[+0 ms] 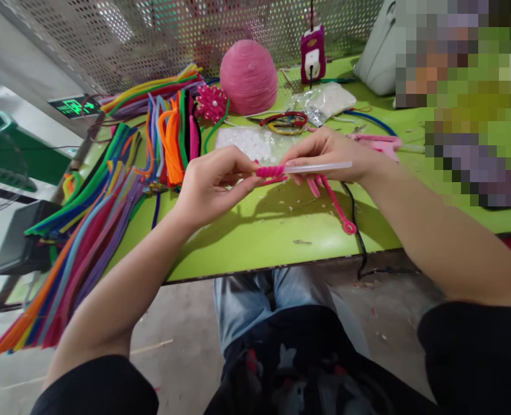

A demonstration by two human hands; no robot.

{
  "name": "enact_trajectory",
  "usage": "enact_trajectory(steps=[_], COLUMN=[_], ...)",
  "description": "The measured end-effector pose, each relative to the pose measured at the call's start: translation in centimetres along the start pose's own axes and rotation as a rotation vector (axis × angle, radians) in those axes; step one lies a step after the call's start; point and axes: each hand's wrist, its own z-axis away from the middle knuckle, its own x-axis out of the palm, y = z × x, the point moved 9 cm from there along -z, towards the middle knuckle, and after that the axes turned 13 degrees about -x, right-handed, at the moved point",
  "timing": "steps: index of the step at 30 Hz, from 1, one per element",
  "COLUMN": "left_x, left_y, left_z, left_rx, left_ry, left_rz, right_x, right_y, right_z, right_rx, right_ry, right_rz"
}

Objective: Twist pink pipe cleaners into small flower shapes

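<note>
A pink pipe cleaner (270, 172) is coiled round one end of a translucent white stick (320, 167), above the green table. My left hand (218, 181) pinches the coil's left end between thumb and fingertips. At the coil's right side, my right hand (324, 153) holds the stick, which points right across its fingers. Below the right hand, a pink stem (335, 204) hangs down and ends in a small loop. Some fingertips of the right hand are hidden behind the stick.
Bundles of coloured pipe cleaners (104, 213) cover the left of the green table (238, 248). Behind the hands are a pink ball (249, 78), a pink beaded flower (213, 104), bags of white beads (247, 143) and scissors (379, 145). A black cable (356, 225) crosses the front edge.
</note>
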Motion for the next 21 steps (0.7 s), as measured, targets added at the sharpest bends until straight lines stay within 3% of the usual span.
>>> enact_trajectory(steps=[4, 8, 11, 14, 21], left_x=[-1.1, -1.9, -2.0, -2.0, -1.7], left_y=[-1.0, -1.2, -1.1, -0.9, -0.7], left_z=[-0.1, -0.3, -0.6, -0.7, -0.7], left_rx=[-0.063, -0.096, -0.121, -0.127, -0.08], left_ry=[0.191, 0.331, 0.339, 0.314, 0.28], left_rz=[0.037, 0.029, -0.017, -0.061, -0.085], right_x=[0.8, 1.8, 3.2, 3.5, 3.4], right_y=[-0.8, -4.4, -7.2, -8.2, -8.5], right_z=[-0.2, 0.7, 1.6, 2.0, 2.0], right_rx=[-0.089, -0.296, -0.424, -0.417, -0.419], right_ry=[0.172, 0.292, 0.274, 0.237, 0.161], right_rz=[0.002, 0.516, 0.944, 1.175, 1.283])
